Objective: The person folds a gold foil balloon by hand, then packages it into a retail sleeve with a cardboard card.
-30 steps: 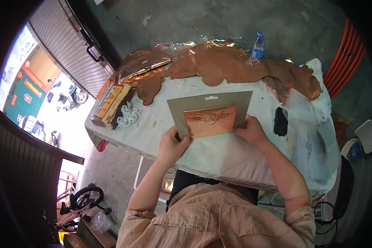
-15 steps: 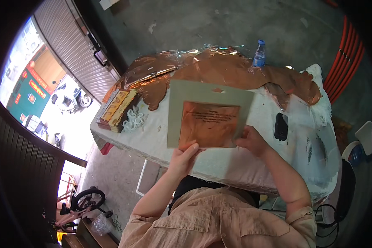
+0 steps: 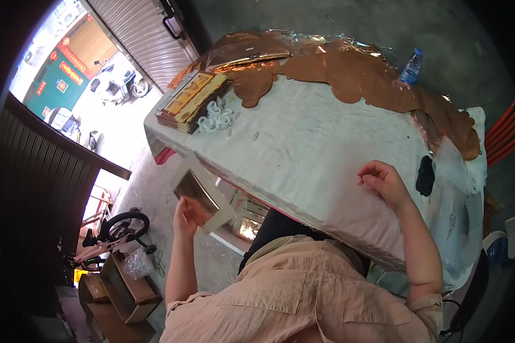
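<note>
A thin flat package with a pale border and a shiny copper-brown panel [image 3: 202,182] is tilted beyond the near left edge of the table. My left hand [image 3: 191,216] grips it, the fingers lying over the panel. My right hand [image 3: 387,184] hovers over the white cloth [image 3: 303,148] of the table with loosely bent fingers, thumb apart from the fingertips and nothing visible between them. A black phone-shaped object [image 3: 425,176] lies to the right of that hand. Along the far edge spreads a wavy-edged copper-coloured foil sheet [image 3: 349,77].
At the far left of the table sit a stack of yellow-brown packets [image 3: 191,100] and a white stringy bundle [image 3: 216,116]. A blue-capped bottle [image 3: 411,67] stands at the back. Below left are a white-rimmed bin [image 3: 226,240], cardboard boxes [image 3: 129,288] and a small bike [image 3: 123,228].
The package has moved from in front of me to the lower left in my left hand. My right hand has let go of it and stays over the cloth. The view has shifted.
</note>
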Motion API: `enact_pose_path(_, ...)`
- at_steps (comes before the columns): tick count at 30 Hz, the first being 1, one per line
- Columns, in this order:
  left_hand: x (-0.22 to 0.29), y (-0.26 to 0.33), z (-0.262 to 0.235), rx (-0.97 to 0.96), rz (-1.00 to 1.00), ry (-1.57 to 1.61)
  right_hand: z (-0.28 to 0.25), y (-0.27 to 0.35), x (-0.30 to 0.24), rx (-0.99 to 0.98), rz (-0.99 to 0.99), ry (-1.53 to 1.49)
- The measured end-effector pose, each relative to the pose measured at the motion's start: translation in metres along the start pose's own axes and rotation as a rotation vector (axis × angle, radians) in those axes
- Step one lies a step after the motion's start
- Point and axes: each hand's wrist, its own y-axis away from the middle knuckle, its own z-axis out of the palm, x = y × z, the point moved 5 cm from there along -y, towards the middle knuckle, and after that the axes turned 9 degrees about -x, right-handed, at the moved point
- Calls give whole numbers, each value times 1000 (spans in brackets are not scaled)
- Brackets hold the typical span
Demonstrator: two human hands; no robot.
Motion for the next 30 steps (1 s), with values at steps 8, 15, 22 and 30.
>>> enact_pose_path(8,-140,61,-159,476,-237,20,-3,0,4,27,33,-44)
enact_pose_path(15,-182,-10,-168,652,-334,-93,4,-4,1,37,29,-60)
enact_pose_path(22,-195,-47,-105,570,-394,-225,-3,-1,4,47,29,-92)
enact_pose_path(30,-177,-20,-2,-31,-485,-740,12,-4,6,158,-87,117)
